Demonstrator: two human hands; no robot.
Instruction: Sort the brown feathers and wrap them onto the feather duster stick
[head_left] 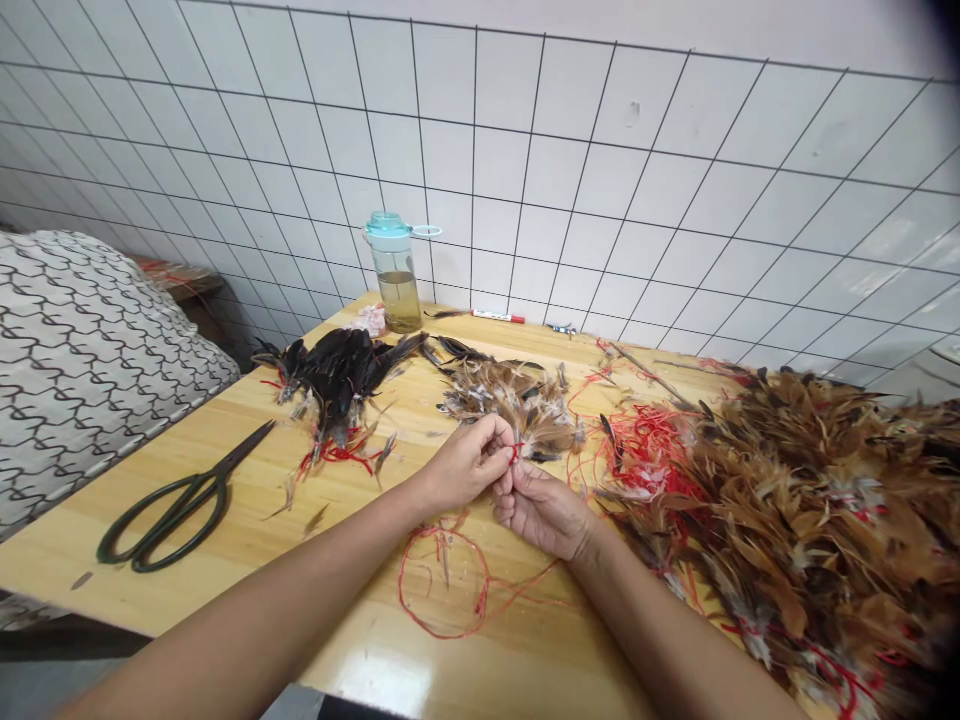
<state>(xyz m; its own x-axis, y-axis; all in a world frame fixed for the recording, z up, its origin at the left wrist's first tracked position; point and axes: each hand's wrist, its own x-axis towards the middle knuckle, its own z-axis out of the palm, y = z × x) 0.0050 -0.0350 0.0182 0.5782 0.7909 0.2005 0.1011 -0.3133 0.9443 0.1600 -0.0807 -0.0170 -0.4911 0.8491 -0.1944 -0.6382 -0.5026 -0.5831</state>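
Note:
Over the middle of the wooden table, my two hands meet fingertip to fingertip. My left hand is closed, with thumb and forefinger pinching a short red string. My right hand is also closed, its thumb and fingers pressed together on the same string just below. Right behind my fingers lies a bundle of brown feathers with pale fluffy quill ends. Part of the bundle is hidden by my hands. A loose loop of red string lies on the table between my forearms.
Large scissors lie at left. Black feathers lie behind them. A water bottle and a red-capped marker are near the tiled wall. At right are tangled red strings and a big brown feather pile.

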